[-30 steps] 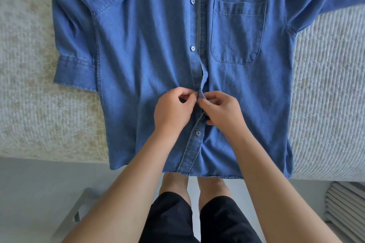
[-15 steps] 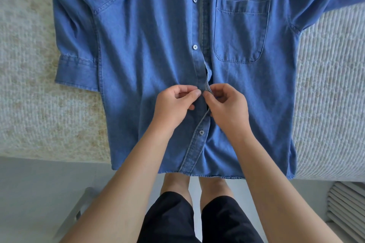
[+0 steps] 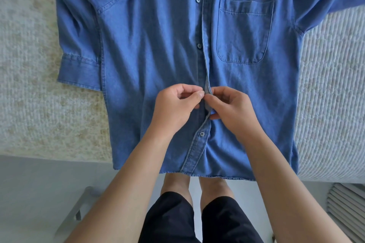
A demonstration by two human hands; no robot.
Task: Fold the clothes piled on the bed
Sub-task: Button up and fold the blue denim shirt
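A blue denim shirt (image 3: 150,49) lies front up on the bed (image 3: 39,104), hem hanging over the near edge, collar out of view at the top. A chest pocket (image 3: 245,29) sits on its right half. My left hand (image 3: 175,108) pinches the left edge of the button placket at mid-front. My right hand (image 3: 231,110) pinches the right placket edge, fingertips meeting the left hand's. Two buttons above my hands are fastened, and one button (image 3: 201,134) shows below them. The left sleeve (image 3: 79,61) lies folded alongside the body.
The bed cover is cream and textured on the left, and ribbed white (image 3: 331,104) on the right. Grey floor (image 3: 39,193) lies below the bed edge. My legs in black shorts (image 3: 197,219) stand against it. A slatted white object (image 3: 347,205) is at the lower right.
Both hands stayed at the placket, working the same spot. My fingertips have shifted slightly and the placket edges lie closer together.
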